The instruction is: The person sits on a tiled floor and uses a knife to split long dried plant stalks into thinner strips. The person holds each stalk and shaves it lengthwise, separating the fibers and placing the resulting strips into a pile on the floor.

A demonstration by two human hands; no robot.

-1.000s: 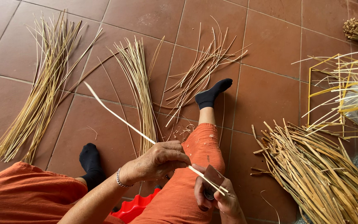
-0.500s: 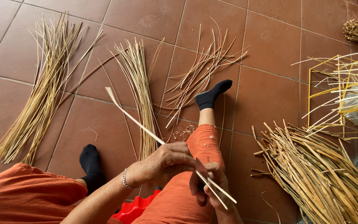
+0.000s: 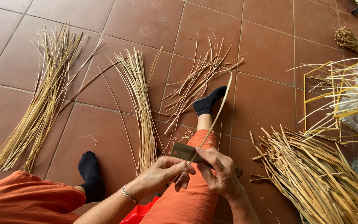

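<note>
Seated on a red-brown tiled floor [image 3: 266,99] in orange trousers and black socks, legs stretched out. Left hand [image 3: 162,174] closed in a pinch grip around the near end of a long pale strip [image 3: 216,118], thumb and fingers pressed on it just above the lap. Right hand [image 3: 220,172] closed too, holding a small flat blade [image 3: 184,152] against the same strip, thumb bracing it right beside the left grip. Beyond both grips, the strip arcing up and away over the outstretched right leg, its far tip curving past the sock. Judged as mid-way through thinning or splitting this one strip, with the blade near the held end and most of its length not yet passed. Further out from the left grip, two sorted bundles: a narrow pale sheaf [image 3: 139,108] and a wide fan of yellow-green stalks [image 3: 42,103]. Ahead of the grips, a loose scatter of brownish slivers [image 3: 199,79]. Out beyond the right grip, a rough heap of coarse strips [image 3: 315,178], seemingly stock awaiting work, and past it a yellow frame [image 3: 340,91].
</note>
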